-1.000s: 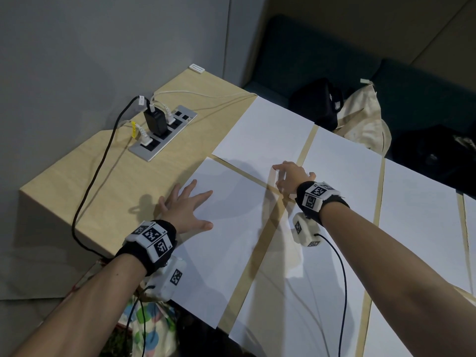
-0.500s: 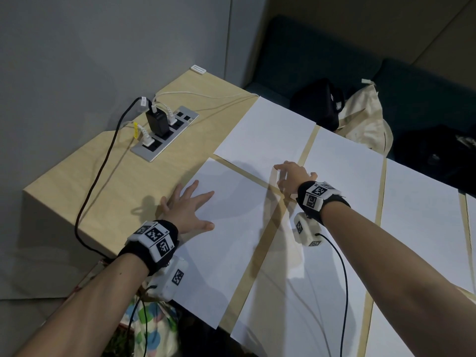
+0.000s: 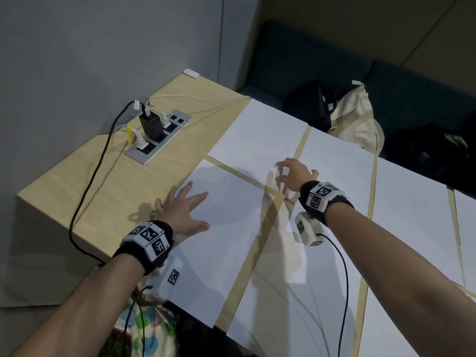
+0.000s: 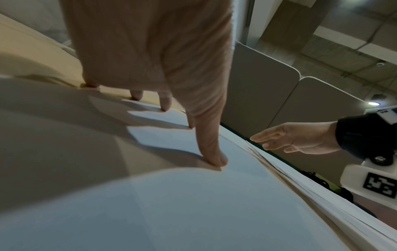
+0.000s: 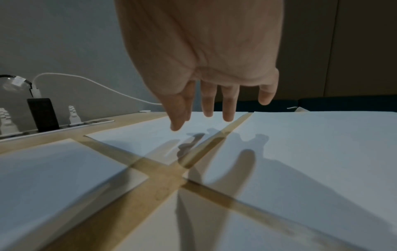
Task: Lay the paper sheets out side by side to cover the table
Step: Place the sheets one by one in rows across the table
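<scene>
Several white paper sheets lie side by side on the light wooden table [image 3: 103, 181], with narrow strips of wood between them. My left hand [image 3: 190, 202] presses flat, fingers spread, on the left edge of the near-left sheet [image 3: 231, 240]; its fingertips [image 4: 214, 159] touch the paper. My right hand [image 3: 288, 173] hovers with relaxed, hanging fingers [image 5: 227, 108] just above the near right corner of the far-left sheet [image 3: 257, 135], holding nothing. Beside it lies another far sheet [image 3: 337, 163], and a near sheet [image 3: 296, 305] sits under my right forearm.
A power strip [image 3: 159, 136] with a black charger and white plugs is set in the table's left part; a black cable [image 3: 90, 181] runs off the left edge. A black bag [image 3: 311, 106] and a cream tote [image 3: 358, 122] lie beyond the far edge.
My right hand has lifted off the far-left sheet's corner and now hovers with loosened fingers. The left hand stays flat on the near-left sheet.
</scene>
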